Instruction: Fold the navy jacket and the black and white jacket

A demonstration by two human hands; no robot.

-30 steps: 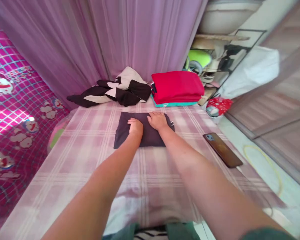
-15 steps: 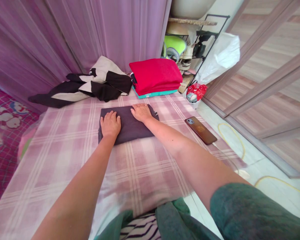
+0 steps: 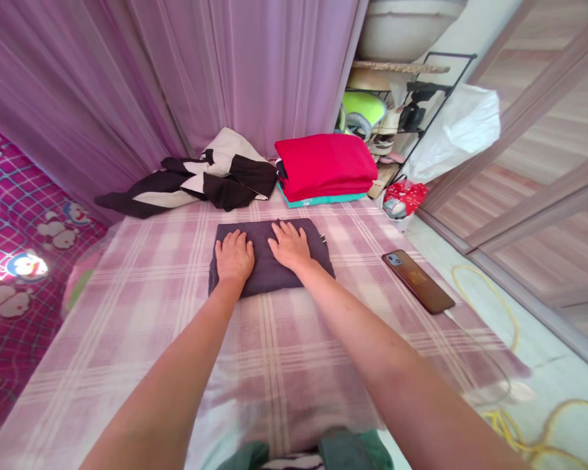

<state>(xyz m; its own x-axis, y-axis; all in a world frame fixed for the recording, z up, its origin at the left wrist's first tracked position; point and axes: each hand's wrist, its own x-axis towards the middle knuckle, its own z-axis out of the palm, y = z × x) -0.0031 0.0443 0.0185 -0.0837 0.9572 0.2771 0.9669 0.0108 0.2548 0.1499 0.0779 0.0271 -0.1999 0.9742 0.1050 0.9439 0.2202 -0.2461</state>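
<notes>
A folded dark grey cloth (image 3: pixel 269 258) lies on a pink plaid sheet (image 3: pixel 255 365); the left hand (image 3: pixel 234 256) and right hand (image 3: pixel 289 246) rest flat on the cloth, fingers spread, gripping nothing; beyond the cloth sit a red folded stack (image 3: pixel 326 166) and a black-and-white garment (image 3: pixel 200 183); right of the cloth lies a phone (image 3: pixel 418 281).

Both hands lie flat, side by side, on the folded cloth (image 3: pixel 269 258), the left hand (image 3: pixel 234 256) on its left half and the right hand (image 3: pixel 289 246) on its middle. The cloth rests on the checked sheet (image 3: pixel 284 352). Beyond the hands, a stack of folded clothes (image 3: pixel 326 168) sits ahead and to the right, a loose garment (image 3: pixel 200 183) ahead and to the left. A phone (image 3: pixel 418 281) lies on the sheet well right of the right hand. The curtain (image 3: pixel 200 78) hangs behind everything.
</notes>
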